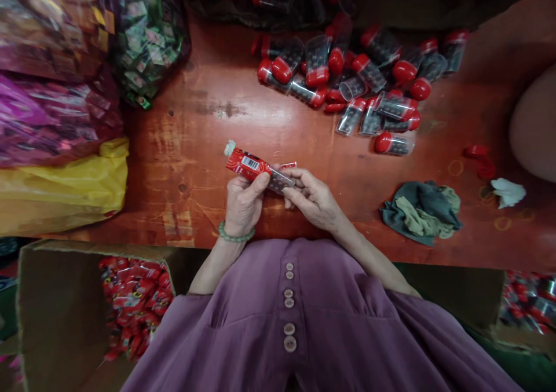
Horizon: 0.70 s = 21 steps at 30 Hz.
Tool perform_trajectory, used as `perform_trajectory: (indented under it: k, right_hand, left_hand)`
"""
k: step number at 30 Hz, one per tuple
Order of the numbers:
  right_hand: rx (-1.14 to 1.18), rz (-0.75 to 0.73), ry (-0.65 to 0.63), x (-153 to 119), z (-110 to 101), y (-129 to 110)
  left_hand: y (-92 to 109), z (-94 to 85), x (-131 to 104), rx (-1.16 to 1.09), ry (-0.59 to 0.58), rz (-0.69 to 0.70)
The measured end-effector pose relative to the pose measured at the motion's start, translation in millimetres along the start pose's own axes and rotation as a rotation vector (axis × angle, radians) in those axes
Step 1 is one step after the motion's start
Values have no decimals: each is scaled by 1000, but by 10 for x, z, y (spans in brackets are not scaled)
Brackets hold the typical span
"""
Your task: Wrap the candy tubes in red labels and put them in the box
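Observation:
Between my two hands is a clear plastic tube (278,181) with dark round pieces inside, tilted over the table. A red printed wrapper (247,163) with a white barcode label covers its left part, and a pale tuft sticks out at the wrapper's far left end. My left hand (247,198), with a green bead bracelet at the wrist, closes around the wrapped part, thumb on top. The fingers of my right hand (310,198) pinch the bare right end of the tube. A small red printed piece (289,165) shows just behind the tube.
Several red-capped tubes (365,73) lie piled at the back right. Filled plastic bags (56,91) stand at the left, with a yellow bag (99,183) in front. A crumpled dark cloth (421,212) lies right. Below the table edge, a cardboard box (56,311) holds red packets.

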State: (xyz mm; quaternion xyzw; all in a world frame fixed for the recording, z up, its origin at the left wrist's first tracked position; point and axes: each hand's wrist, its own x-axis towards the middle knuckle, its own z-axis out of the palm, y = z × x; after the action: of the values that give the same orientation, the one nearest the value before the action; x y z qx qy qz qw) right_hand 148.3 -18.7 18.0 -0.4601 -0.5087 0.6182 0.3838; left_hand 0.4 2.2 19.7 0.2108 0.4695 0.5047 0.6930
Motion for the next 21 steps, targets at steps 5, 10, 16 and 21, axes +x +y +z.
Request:
perform_trajectory:
  k: [5, 10, 16, 21]
  right_hand:
    - [-9, -86, 16, -43, 68, 14]
    - [97, -110, -70, -46, 99, -2]
    - [58, -145, -95, -127, 110, 69]
    - [53, -171, -83, -162, 209, 166]
  left_hand:
    - [-53, 48, -113, 30, -33, -65]
    - [-27, -8, -211, -98, 25, -8]
    - [-62, -34, -396, -112, 72, -34]
    - [-73, -72, -521, -57, 66, -62]
